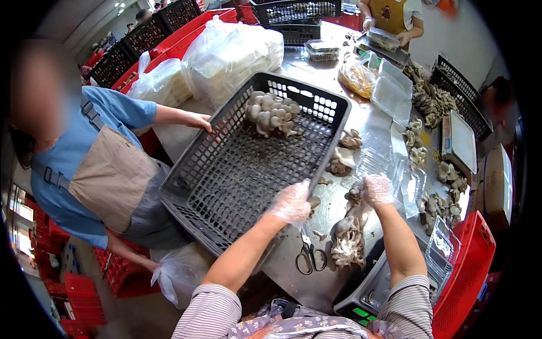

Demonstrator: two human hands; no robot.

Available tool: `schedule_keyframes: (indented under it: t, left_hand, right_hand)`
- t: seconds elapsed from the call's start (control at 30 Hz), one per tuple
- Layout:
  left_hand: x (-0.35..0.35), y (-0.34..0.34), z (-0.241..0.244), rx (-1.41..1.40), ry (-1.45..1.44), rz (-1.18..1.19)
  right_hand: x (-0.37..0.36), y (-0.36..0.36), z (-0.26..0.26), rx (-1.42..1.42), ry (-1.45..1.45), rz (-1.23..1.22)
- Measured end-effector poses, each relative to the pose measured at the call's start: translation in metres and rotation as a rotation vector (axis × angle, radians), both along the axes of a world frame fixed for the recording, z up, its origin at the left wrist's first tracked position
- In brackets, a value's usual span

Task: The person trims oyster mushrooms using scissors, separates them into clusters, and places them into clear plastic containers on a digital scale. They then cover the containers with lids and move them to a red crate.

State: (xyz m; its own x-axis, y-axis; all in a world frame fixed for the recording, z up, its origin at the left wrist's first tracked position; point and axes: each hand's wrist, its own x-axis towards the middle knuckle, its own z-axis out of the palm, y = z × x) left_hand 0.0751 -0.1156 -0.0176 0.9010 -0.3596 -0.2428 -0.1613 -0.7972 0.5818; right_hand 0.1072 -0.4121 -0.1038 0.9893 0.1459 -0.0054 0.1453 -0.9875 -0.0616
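Observation:
My left hand, in a clear plastic glove, grips the near right rim of a black plastic crate. The crate sits tilted in view, with one clump of grey oyster mushrooms at its far end. My right hand, also gloved, is curled over the steel table beside some oyster mushrooms; its fingertips are hidden. Below it lies a larger oyster mushroom clump, gills showing. Black-handled scissors rest left of that clump.
A co-worker's hand holds the crate's left side; their other hand carries a plastic bag. Clear clamshell boxes and mushroom piles lie right. A weighing scale and red crate are near me. Another person works opposite.

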Motion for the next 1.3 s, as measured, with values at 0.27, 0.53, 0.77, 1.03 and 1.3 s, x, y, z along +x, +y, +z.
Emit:
schedule_keyframes:
  t: [0.27,0.53,0.77,1.03,1.3]
  left_hand:
    - [-0.038,-0.063,-0.016,-0.085,-0.032,-0.08]
    - [-0.055,-0.09,0.006,-0.08,-0.068,-0.154]
    - [-0.055,-0.088,0.001,-0.155,-0.076,-0.115]
    - [-0.058,-0.09,0.012,-0.315,-0.047,-0.029]
    - [-0.06,-0.09,-0.005,-0.406,0.043,0.008]
  right_hand:
    - [-0.009,-0.072,0.028,-0.105,0.196,-0.067]
    - [-0.033,-0.113,0.107,-0.198,0.018,-0.047]
    - [-0.038,-0.14,0.175,0.058,-0.183,-0.033]
    - [-0.031,-0.176,0.237,0.411,-0.353,-0.102]
    - [0.011,-0.216,0.222,-0.094,-0.54,-0.028]
